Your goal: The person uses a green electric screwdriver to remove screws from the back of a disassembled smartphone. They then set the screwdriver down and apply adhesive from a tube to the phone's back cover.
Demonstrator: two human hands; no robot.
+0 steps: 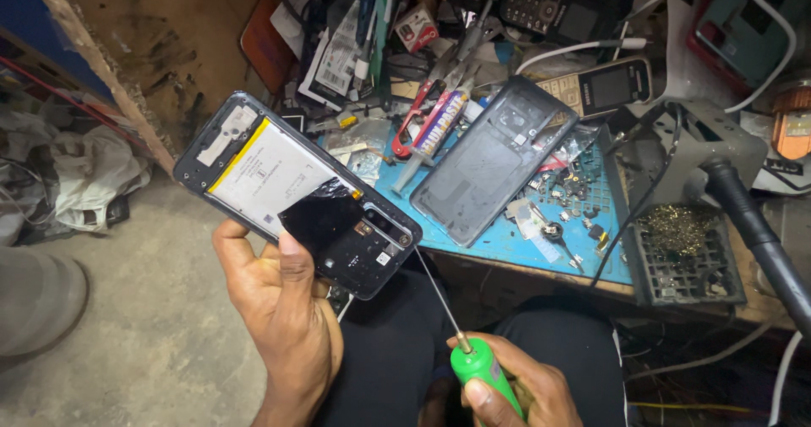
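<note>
Above the lap: left hand (283,300) grip clamps opened phone (296,193), battery exposed; right hand (515,389) grip closed on green screwdriver (473,351), tip at phone's lower edge. Back cover (490,161) already off, lying on table (507,241); board cover still on

Opened phone (296,192), green-handled screwdriver (473,355)

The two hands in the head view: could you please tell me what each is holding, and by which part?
Left hand grips the opened phone by its lower long edge, thumb on its back. Right hand holds the screwdriver by its green handle.
</note>
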